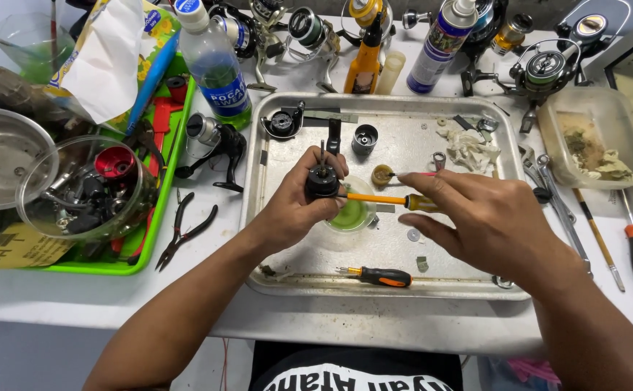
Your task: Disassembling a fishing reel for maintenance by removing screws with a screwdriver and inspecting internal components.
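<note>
Held over the metal tray [273, 271], above a small cup of green liquid [350, 215]: black reel part [321, 181], pinched upright in the left hand [298, 206], fingers wrapped round its body, thin shaft pointing up. Gripped in the right hand [487, 221], fingers closed about the handle: yellow-handled screwdriver [382, 199], laid level, tip touching the part's side. Judged best done with the part kept steady and the blade square to the screw, pressure light, so no slip toward the cup. Lying spare near the tray's front edge: orange-and-black screwdriver [378, 275].
</note>
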